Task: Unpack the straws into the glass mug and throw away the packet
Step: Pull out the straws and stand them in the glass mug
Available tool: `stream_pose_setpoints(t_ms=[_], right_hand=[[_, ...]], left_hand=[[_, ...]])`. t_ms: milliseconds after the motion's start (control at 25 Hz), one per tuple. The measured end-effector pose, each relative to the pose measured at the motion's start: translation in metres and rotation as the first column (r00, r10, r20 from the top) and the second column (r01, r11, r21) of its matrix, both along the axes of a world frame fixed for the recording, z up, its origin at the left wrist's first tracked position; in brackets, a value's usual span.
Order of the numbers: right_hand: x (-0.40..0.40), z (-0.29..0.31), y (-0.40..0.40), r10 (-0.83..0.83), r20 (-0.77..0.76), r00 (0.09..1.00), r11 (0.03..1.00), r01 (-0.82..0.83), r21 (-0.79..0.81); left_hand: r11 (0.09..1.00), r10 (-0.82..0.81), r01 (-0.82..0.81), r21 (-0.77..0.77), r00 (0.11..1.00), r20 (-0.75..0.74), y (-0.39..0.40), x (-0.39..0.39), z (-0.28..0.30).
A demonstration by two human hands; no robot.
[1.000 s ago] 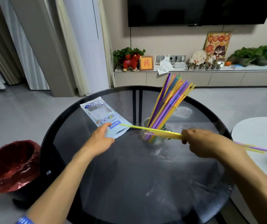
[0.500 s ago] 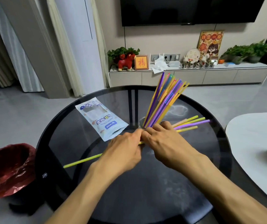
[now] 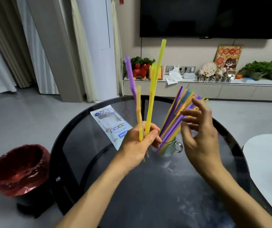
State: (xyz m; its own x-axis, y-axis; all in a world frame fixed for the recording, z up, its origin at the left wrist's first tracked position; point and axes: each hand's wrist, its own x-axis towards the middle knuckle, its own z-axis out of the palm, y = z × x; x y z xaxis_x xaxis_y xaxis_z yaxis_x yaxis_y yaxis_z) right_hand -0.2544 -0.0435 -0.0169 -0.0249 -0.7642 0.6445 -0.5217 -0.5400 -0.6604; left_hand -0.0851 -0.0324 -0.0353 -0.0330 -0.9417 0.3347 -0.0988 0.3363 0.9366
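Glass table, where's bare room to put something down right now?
The near half of the glass table, between the forearms, is bare. So is the strip between its left rim and the packet. It is crowded mid-table: packet, left hand gripping straws, glass mug, right hand.

At the centre of the frame the left hand grips a few loose straws, yellow and purple, upright in a closed fist above the round dark glass table. Just right of it the glass mug stands on the table holding a leaning bunch of coloured straws, and the right hand is spread open against that bunch. The blue and white packet lies flat on the table left of the mug, and a red-lined bin sits on the floor at lower left.
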Motion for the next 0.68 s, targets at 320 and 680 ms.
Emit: stream_pose_setpoints(t_ms=[320,680], right_hand=[[0.019,-0.018,0.006,0.181,0.040,0.983,0.974,-0.185,0.129],[0.022,-0.010,0.008,0.467,0.235,0.853,0.799,-0.521,0.302]], left_hand=[[0.998,-0.045,0.048,0.035,0.995,-0.085,-0.001,0.000,-0.008],[0.998,-0.067,0.063,-0.027,0.985,-0.161,-0.001,0.008,0.013]])
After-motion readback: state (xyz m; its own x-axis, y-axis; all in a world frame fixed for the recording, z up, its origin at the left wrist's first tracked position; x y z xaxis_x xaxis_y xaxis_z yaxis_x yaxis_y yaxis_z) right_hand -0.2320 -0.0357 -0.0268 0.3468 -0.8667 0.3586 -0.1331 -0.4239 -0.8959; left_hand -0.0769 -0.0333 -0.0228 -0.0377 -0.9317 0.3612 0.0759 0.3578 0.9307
